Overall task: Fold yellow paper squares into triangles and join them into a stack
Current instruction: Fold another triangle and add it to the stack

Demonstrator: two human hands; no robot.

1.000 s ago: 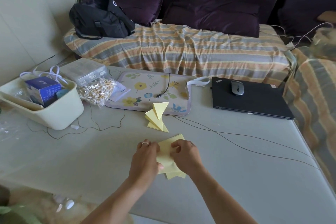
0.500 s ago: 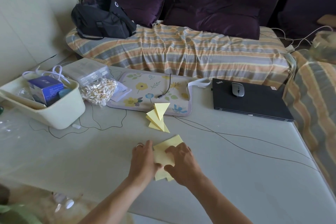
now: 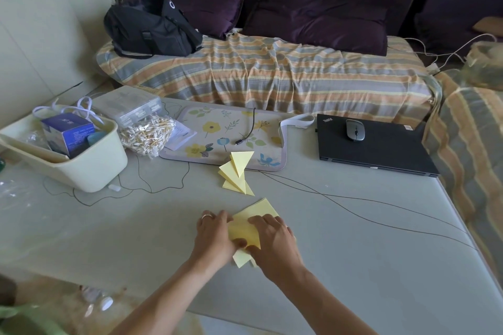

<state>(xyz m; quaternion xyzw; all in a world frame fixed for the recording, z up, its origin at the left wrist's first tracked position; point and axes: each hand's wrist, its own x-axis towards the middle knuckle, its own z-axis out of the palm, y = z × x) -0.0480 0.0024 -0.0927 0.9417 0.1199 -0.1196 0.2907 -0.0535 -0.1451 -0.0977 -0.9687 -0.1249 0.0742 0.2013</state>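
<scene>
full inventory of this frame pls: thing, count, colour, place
paper squares: small pile, yellow, table front centre, under both hands
folded triangles: one joined cluster, yellow, beyond the pile, by the mat's near edge
mat: 1, floral, pale, table centre back
laptop: 1, black, closed, table right
mouse: 1, grey, on the laptop
tub: 1, cream, table left, holds a blue box
bag of sticks: 1, clear, right of the tub
thin cables: several, dark, across the table
table: 1, grey
backpack: 1, black, on the striped sofa
cushions: 2, purple, sofa back
left hand: 1, ring on a finger, on the paper
right hand: 1, pressing the paper
</scene>
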